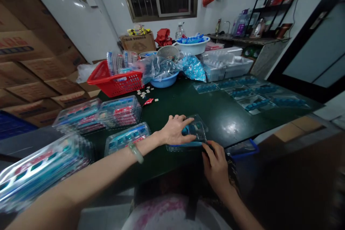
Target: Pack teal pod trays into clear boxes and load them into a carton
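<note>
A clear plastic clamshell pack with blue pieces inside lies near the front edge of the green table. My left hand, with a pale bangle on its wrist, rests on top of this pack with fingers spread. At its near right corner my right hand pinches the plastic edge between thumb and fingers. Part of the pack is hidden under the left hand. Beside my left forearm sits a filled pack holding blue and teal pieces and a red card.
Stacks of filled packs stand on the left, one tall stack nearest me. Open clear trays with blue pieces lie at the right. A red basket, blue basin and white basin stand behind.
</note>
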The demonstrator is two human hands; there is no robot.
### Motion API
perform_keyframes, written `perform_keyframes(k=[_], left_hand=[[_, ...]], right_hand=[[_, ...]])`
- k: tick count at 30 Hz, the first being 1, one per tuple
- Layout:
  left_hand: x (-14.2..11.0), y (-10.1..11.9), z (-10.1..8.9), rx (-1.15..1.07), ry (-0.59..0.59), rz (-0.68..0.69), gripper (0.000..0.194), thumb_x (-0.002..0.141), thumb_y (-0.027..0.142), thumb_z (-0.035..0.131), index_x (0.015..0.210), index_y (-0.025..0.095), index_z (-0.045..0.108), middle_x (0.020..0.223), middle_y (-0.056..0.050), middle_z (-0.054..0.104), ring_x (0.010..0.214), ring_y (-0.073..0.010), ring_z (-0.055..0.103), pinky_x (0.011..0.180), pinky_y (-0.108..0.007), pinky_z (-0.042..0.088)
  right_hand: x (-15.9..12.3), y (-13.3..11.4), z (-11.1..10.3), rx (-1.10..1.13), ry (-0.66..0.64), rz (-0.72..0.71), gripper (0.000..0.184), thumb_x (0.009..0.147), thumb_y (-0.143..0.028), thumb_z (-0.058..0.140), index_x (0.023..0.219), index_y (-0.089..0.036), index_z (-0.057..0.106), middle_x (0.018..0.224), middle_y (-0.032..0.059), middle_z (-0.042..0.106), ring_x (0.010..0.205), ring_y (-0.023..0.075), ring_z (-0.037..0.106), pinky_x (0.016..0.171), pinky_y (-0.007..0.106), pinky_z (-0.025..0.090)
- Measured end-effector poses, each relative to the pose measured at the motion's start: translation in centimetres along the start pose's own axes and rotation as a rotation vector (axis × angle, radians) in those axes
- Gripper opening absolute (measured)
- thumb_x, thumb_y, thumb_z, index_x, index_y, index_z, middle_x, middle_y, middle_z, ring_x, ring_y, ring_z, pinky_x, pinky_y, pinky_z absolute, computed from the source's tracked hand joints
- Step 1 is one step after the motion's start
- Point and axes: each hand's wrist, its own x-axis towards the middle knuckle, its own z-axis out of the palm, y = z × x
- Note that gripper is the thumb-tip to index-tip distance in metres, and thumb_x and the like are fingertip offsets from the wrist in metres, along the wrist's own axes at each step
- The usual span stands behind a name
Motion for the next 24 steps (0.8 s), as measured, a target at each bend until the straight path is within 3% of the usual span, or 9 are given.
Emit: perform_keyframes(k=[2, 7, 11, 15, 17, 21, 24], left_hand=[[-0.1, -0.5, 0.9, 0.132, -0.039, 0.046, 0.072, 0.051, 0.047, 0.074, 0.116, 0.025, 0.056, 0.122, -0.015, 0.048, 0.111, -0.0415, 0.036, 0.094, -0.059, 0.011], [-0.5, -1.5, 1.6, 0.631, -0.166, 0.175, 0.078, 0.065, 0.058, 0.059, 0.132, 0.027, 0.036, 0.13, -0.018, 0.037, 0.109, -0.0388, 0.038, 0.087, -0.056, 0.025], [-0.5, -2.2, 1.3, 0.648, -0.244, 0.172, 0.087, 0.063, 0.064, 0.056, 0.137, 0.029, 0.024, 0.137, -0.02, 0.028, 0.117, -0.0437, 0.03, 0.088, -0.06, 0.021], [-0.5, -2.9, 1.4, 0.558, -0.263, 0.157, 0.098, 0.055, 0.07, 0.058, 0.137, 0.029, 0.023, 0.14, -0.022, 0.021, 0.119, -0.0505, 0.022, 0.086, -0.067, 0.014], [-0.5, -2.9, 1.8, 0.57, -0.248, 0.169, 0.098, 0.055, 0.07, 0.057, 0.137, 0.028, 0.024, 0.137, -0.024, 0.024, 0.117, -0.0513, 0.025, 0.083, -0.067, 0.017], [0.1, -2.2, 2.2, 0.68, -0.21, 0.163, 0.093, 0.056, 0.066, 0.057, 0.136, 0.027, 0.028, 0.126, -0.023, 0.035, 0.103, -0.0429, 0.041, 0.078, -0.059, 0.029], [0.0, -0.9, -0.4, 0.726, -0.147, 0.145, 0.092, 0.051, 0.059, 0.064, 0.132, 0.028, 0.034, 0.12, -0.019, 0.04, 0.095, -0.0374, 0.044, 0.076, -0.054, 0.033]], right_hand=[[0.0, 0.1, 0.0, 0.013, 0.002, 0.006, 0.033, 0.084, -0.014, 0.045, 0.116, -0.018, 0.05, 0.112, 0.0132, 0.049, 0.105, 0.0253, 0.046, 0.085, 0.047, 0.044], [-0.1, 0.5, -0.1, 0.079, 0.047, 0.066, 0.032, 0.085, -0.016, 0.043, 0.116, -0.017, 0.048, 0.109, 0.0131, 0.051, 0.102, 0.024, 0.05, 0.084, 0.046, 0.045], [-0.4, 0.8, -0.2, 0.061, 0.052, 0.118, 0.037, 0.086, -0.017, 0.041, 0.123, -0.016, 0.043, 0.111, 0.0146, 0.05, 0.102, 0.0249, 0.05, 0.083, 0.046, 0.045], [-0.4, 1.1, -0.2, -0.003, -0.023, 0.035, 0.038, 0.085, -0.013, 0.038, 0.122, -0.017, 0.047, 0.111, 0.0144, 0.05, 0.102, 0.0251, 0.05, 0.082, 0.044, 0.045], [-0.5, 1.2, -0.3, -0.017, -0.03, -0.005, 0.038, 0.084, -0.011, 0.039, 0.12, -0.017, 0.049, 0.11, 0.0143, 0.051, 0.1, 0.0253, 0.051, 0.081, 0.044, 0.045], [-0.9, 2.0, -0.2, -0.007, 0.017, -0.011, 0.037, 0.084, -0.015, 0.043, 0.12, -0.017, 0.05, 0.108, 0.0137, 0.054, 0.096, 0.0261, 0.052, 0.082, 0.046, 0.043], [-1.4, 2.7, 0.0, 0.013, 0.031, -0.003, 0.039, 0.084, -0.019, 0.045, 0.122, -0.018, 0.049, 0.109, 0.0129, 0.054, 0.097, 0.0264, 0.053, 0.084, 0.044, 0.043]])
